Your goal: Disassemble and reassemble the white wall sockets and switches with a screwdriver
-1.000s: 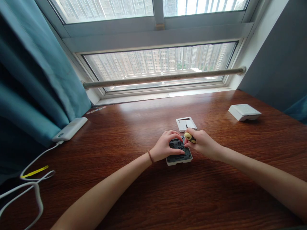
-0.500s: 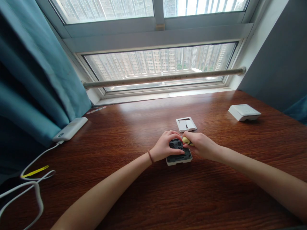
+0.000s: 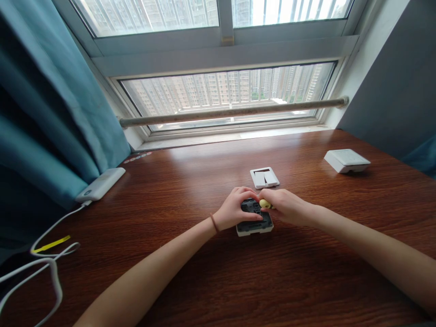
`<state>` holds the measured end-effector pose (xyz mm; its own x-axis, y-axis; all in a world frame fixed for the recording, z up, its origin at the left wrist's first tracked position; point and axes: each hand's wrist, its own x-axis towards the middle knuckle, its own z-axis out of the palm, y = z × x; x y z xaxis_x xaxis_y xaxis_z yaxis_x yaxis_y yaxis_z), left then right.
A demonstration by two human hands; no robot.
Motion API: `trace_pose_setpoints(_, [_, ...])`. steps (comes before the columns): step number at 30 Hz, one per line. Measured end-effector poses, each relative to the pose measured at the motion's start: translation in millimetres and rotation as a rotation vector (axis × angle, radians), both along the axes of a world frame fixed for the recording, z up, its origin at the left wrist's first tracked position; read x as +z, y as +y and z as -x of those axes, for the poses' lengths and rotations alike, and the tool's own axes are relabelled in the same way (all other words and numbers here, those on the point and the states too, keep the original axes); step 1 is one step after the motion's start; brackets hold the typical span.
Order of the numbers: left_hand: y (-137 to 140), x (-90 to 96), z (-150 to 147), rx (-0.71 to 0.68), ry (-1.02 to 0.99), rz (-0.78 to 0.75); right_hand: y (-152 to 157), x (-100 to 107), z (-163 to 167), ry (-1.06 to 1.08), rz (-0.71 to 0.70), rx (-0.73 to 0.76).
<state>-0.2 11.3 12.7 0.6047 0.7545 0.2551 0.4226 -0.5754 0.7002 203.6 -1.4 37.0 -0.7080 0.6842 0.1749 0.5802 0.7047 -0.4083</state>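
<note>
A white box (image 3: pixel 255 233) with a dark grey wall switch (image 3: pixel 250 225) set in its top lies on the brown table. My left hand (image 3: pixel 235 210) grips the switch, thumb along the near side and fingers curled at the far side. In my right hand (image 3: pixel 284 206) is a screwdriver (image 3: pixel 265 204) with a yellow and dark handle, held over the switch's right side. The screwdriver's tip is hidden. Just beyond both hands a white switch cover plate (image 3: pixel 265 177) lies flat, with loose-looking rocker pieces in it.
Another white switch box (image 3: pixel 346 161) stands at the right of the table (image 3: pixel 190 281). At left lie a white power bank (image 3: pixel 101 184), its white cable (image 3: pixel 54 272) and a yellow strip (image 3: pixel 52 244). A blue curtain (image 3: pixel 64 104) and a barred window with a rail (image 3: pixel 235 111) border the table.
The screwdriver handle has shifted very slightly in my right hand. Both hands otherwise keep their places at the switch; the whole view has moved down a little.
</note>
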Motion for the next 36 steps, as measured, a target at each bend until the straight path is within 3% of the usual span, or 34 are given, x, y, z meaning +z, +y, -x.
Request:
trace_pose_setpoints(14, [-1.2,5.0,-0.9,0.002,-0.016,0.046,7.4,4.8,-6.5,0.134,0.143,-0.014])
trace_pose_setpoints(18, [-0.9,4.0,-1.1,0.002,-0.018,0.037,2.8,6.4,-4.2,0.081,0.065,-0.005])
trace_pose_setpoints(26, [-0.2,2.3,-1.0,0.011,-0.006,0.033,-7.4,11.8,2.0,-0.136,-0.257,0.143])
trace_pose_setpoints(36, [0.1,2.1,-0.8,0.006,0.005,0.012,-9.6,18.7,3.2,-0.189,-0.309,0.171])
